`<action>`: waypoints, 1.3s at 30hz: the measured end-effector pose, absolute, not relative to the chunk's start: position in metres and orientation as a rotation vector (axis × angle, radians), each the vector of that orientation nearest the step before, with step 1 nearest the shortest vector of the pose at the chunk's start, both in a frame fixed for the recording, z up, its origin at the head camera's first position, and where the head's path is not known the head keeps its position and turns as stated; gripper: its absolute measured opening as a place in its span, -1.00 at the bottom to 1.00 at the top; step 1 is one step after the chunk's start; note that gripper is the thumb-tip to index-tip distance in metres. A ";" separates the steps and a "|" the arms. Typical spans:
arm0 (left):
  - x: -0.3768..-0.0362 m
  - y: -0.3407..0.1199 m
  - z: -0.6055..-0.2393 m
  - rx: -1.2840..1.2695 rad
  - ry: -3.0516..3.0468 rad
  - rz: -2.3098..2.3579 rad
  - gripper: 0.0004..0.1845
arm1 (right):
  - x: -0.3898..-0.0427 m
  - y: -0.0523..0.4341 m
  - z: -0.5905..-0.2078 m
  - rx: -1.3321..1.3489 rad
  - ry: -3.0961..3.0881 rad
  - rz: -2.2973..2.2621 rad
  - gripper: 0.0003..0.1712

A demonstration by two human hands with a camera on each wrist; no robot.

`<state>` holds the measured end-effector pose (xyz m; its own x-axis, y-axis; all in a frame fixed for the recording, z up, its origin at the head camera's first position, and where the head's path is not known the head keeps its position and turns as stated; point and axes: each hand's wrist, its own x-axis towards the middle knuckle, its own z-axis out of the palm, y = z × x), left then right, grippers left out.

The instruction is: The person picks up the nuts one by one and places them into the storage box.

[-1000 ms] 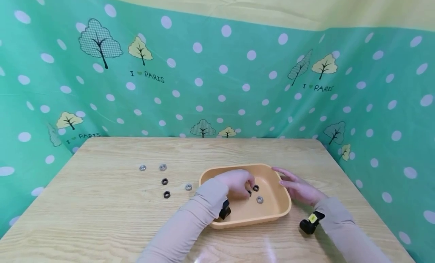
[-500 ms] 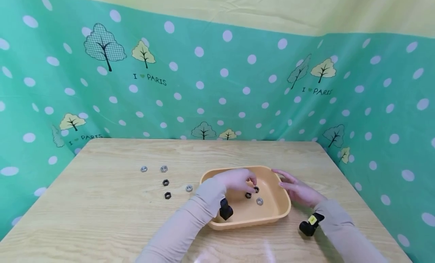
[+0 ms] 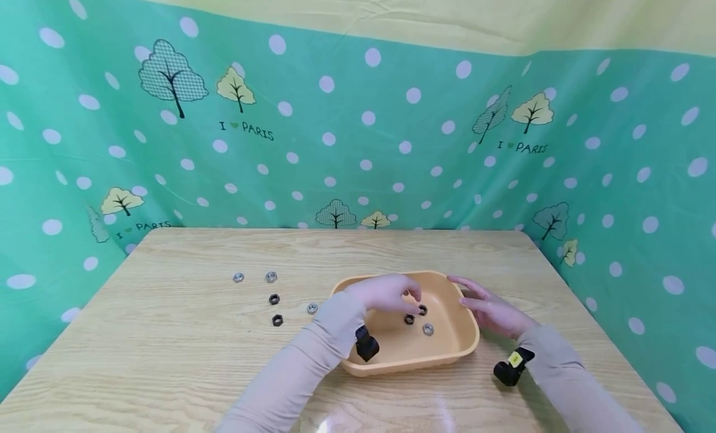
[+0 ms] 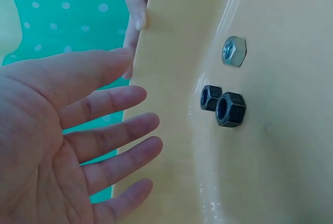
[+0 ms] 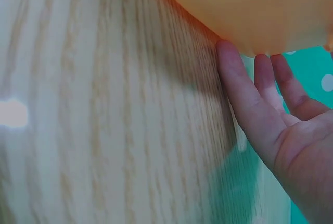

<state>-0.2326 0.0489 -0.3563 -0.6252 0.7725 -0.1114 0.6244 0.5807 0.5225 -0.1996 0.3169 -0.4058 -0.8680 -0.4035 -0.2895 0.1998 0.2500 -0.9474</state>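
My left hand (image 3: 386, 293) hovers over the orange plastic basin (image 3: 411, 363) with its fingers spread and nothing between them, as the palm (image 4: 31, 140) in the left wrist view shows. Below the fingertips, two black hex nuts (image 4: 231, 109) lie close together on the basin floor. A silver nut (image 4: 234, 51) sits just beside them. At the basin's right end, my right hand (image 3: 498, 312) touches the outside wall. In the right wrist view its fingers (image 5: 239, 73) are nearly straight against the basin's side.
Left of the basin, several more nuts lie on the wooden table: silver nuts (image 3: 271, 276) toward the back, black nuts (image 3: 277, 320) nearer the front, and a silver nut (image 3: 312, 308) close to the basin wall. A green dotted curtain (image 3: 358, 141) hangs behind the table.
The left hand has let go of a black nut, which now lies beside the other one. Its fingers have spread, and it has drawn slightly up and left. The right hand stays put.
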 end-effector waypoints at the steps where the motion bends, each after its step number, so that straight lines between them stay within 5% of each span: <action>1: -0.232 0.048 -0.355 1.138 2.493 0.628 -0.74 | -0.200 0.317 -0.406 -0.188 2.042 -1.662 -0.21; 26: -0.207 -0.012 -0.338 1.267 2.541 0.742 -0.61 | -0.199 0.318 -0.404 -0.225 2.001 -1.707 -0.23; 39: -0.199 -0.065 -0.344 1.111 2.573 0.925 -0.64 | -0.200 0.320 -0.409 -0.259 1.996 -1.702 -0.28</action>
